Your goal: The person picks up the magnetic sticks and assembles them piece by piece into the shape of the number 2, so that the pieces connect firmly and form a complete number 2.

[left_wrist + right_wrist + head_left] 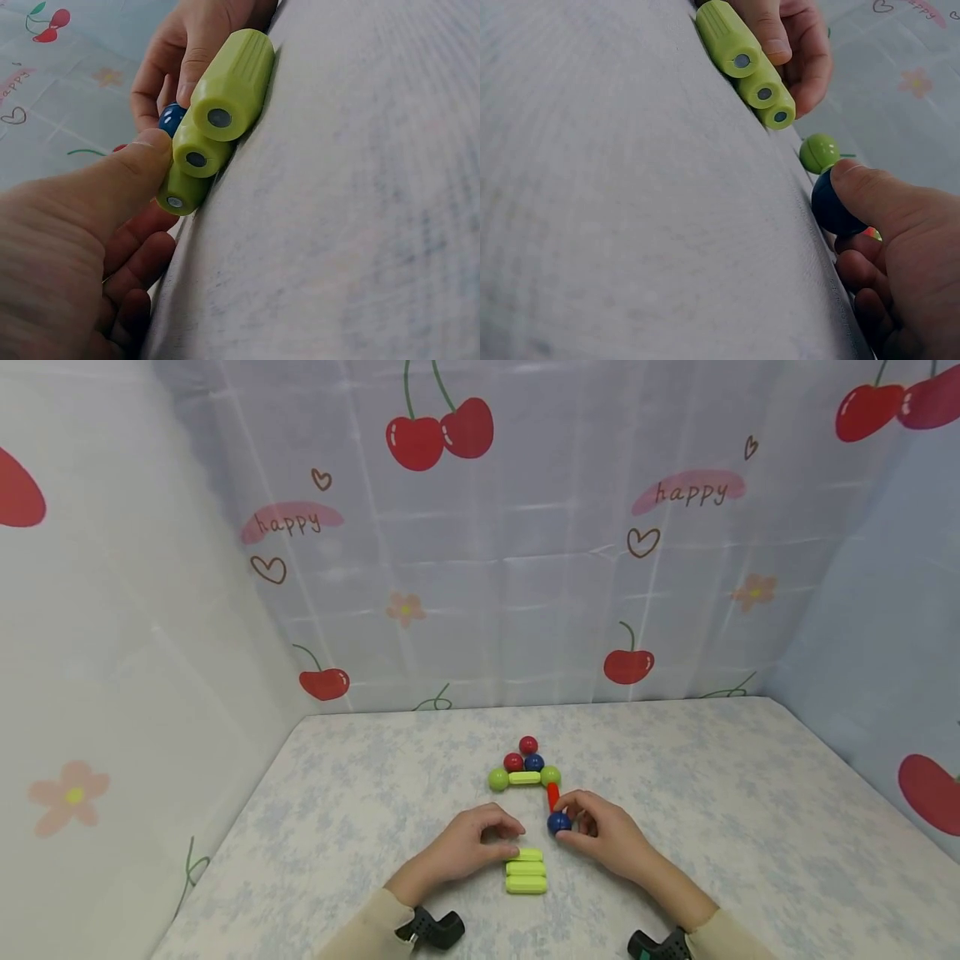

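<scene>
My right hand pinches a dark blue ball between thumb and fingers. This ball sits at the near end of a red rod, whose far end meets a green ball. From there a yellow-green rod runs left to another green ball. My left hand is beside three loose yellow-green rods lying side by side. Its thumb is right at the farthest rod, with a gap between thumb and forefinger in the head view. Magnetic-looking grey discs show in the rod ends.
Behind the joined pieces lie two red balls and a second blue ball. A pale patterned cloth covers the table. Cherry-printed curtains stand at its back and sides.
</scene>
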A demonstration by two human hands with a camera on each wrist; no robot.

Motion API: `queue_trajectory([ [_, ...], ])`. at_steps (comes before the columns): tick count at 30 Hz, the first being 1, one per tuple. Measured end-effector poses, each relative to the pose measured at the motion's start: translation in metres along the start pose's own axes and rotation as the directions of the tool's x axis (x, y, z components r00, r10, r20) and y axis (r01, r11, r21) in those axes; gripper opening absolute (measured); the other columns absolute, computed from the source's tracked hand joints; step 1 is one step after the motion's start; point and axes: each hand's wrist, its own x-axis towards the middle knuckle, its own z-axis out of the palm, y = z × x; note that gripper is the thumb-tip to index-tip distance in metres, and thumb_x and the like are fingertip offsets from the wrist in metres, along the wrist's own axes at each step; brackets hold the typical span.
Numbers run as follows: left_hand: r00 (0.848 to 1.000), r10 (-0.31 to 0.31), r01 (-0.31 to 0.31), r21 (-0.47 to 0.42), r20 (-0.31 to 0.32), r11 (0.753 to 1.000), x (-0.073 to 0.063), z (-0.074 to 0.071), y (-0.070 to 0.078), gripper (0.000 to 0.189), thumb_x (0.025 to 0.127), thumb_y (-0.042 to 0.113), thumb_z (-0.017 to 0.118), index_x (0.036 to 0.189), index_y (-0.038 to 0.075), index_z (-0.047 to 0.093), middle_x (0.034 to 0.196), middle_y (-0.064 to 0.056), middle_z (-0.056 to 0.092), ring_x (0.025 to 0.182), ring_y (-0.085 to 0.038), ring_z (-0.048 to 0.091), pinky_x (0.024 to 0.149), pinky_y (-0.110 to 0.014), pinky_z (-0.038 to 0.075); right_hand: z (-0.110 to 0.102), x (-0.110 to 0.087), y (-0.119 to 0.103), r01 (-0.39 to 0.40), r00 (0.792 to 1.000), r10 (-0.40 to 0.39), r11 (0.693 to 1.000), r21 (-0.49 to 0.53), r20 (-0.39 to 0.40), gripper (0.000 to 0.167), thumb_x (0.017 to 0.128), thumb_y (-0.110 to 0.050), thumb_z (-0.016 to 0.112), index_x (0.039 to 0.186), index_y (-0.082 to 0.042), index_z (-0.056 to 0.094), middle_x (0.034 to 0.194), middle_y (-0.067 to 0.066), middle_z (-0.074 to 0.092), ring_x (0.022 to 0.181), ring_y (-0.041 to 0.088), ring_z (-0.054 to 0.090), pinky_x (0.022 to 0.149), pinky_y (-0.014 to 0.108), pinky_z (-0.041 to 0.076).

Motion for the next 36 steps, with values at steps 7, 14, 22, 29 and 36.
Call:
queue_trajectory([
  [7, 0.999, 0.049, -0.049, 0.039, -0.013, 0.998, -0.0004, -0.0006, -0.0002, 0.024, 0.09, 0.033, 0.074, 0.111, 0.023, 0.073, 0.107, 0.011, 0.069, 0.094, 0.001, 0.061, 0.086, -0.021, 0.05, 0.0011, -0.0008, 0.0036, -0.001, 1.0, 0.001, 1.0, -0.003, 0.004, 0.032, 0.088, -0.031, 0.077, 0.115, -0.025, 0.062, 0.093, -0.007, 0.06, 0.069, 0.001, 0.049, 0.06, 0.021, 0.044],
  [14, 0.999, 0.037, -0.038, 0.012, 0.01, 0.999, -0.0017, -0.0024, -0.0003, 0.014, 0.093, 0.028, 0.072, 0.106, 0.023, 0.075, 0.111, 0.011, 0.068, 0.099, 0.0, 0.061, 0.085, -0.021, 0.05, 0.0019, -0.0007, 0.0039, 0.012, 1.0, -0.012, 1.0, 0.0, 0.002, 0.032, 0.088, -0.032, 0.077, 0.115, -0.024, 0.062, 0.092, -0.007, 0.06, 0.068, 0.001, 0.049, 0.06, 0.021, 0.044],
  [22, 0.999, 0.03, -0.028, 0.103, -0.017, 0.994, -0.0026, -0.0031, 0.003, 0.013, 0.093, 0.029, 0.072, 0.101, 0.02, 0.078, 0.111, 0.012, 0.066, 0.103, -0.001, 0.059, 0.088, -0.022, 0.051, 0.0007, 0.0001, 0.0024, 0.012, 1.0, -0.012, 1.0, 0.0, 0.007, 0.032, 0.089, -0.031, 0.076, 0.116, -0.024, 0.062, 0.093, -0.007, 0.061, 0.068, 0.001, 0.049, 0.06, 0.022, 0.045],
  [29, 0.999, 0.028, -0.025, 0.092, -0.021, 0.995, -0.0031, -0.0026, 0.0039, 0.011, 0.093, 0.029, 0.072, 0.099, 0.021, 0.077, 0.11, 0.012, 0.067, 0.101, -0.001, 0.059, 0.087, -0.022, 0.05, 0.0005, -0.0004, 0.002, 0.01, 1.0, -0.01, 1.0, 0.005, 0.01, 0.032, 0.089, -0.031, 0.076, 0.116, -0.023, 0.062, 0.093, -0.007, 0.061, 0.068, 0.001, 0.049, 0.06, 0.022, 0.045],
  [36, 0.996, 0.033, -0.031, 0.023, -0.085, 0.999, -0.0019, -0.001, 0.0009, 0.008, 0.092, 0.026, 0.074, 0.099, 0.025, 0.073, 0.109, 0.009, 0.067, 0.092, -0.004, 0.061, 0.078, -0.02, 0.05, 0.0005, -0.0015, 0.0015, 0.007, 1.0, -0.008, 1.0, 0.005, 0.012, 0.032, 0.089, -0.03, 0.076, 0.116, -0.023, 0.062, 0.094, -0.007, 0.061, 0.069, 0.001, 0.05, 0.061, 0.021, 0.045],
])
